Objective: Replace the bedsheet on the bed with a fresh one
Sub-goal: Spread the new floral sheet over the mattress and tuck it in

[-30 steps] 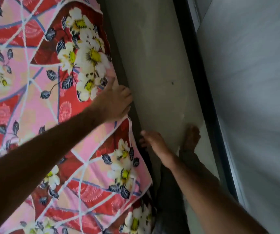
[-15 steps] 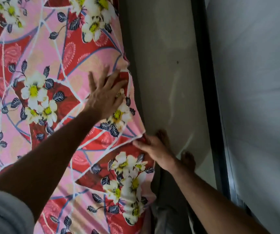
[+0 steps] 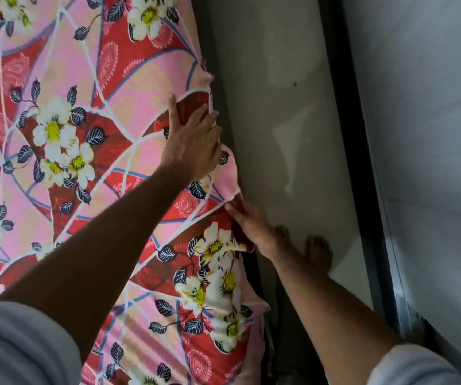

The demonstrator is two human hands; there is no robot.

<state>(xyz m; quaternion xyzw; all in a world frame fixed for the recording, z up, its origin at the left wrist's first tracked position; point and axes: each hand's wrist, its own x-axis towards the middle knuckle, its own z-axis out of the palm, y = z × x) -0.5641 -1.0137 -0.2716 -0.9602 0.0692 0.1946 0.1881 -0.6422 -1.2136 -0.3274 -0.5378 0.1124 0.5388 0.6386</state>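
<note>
The floral bedsheet covers the bed, its edge hanging beside the floor. The left hand presses flat, fingers straight; the right hand pinches the hem. Light, limp cloth, best gripped along its edge.

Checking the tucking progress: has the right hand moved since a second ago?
Yes. The right hand has moved from over the floor in to the floral bedsheet edge, where it now grips the fabric at the bed's side.
</note>
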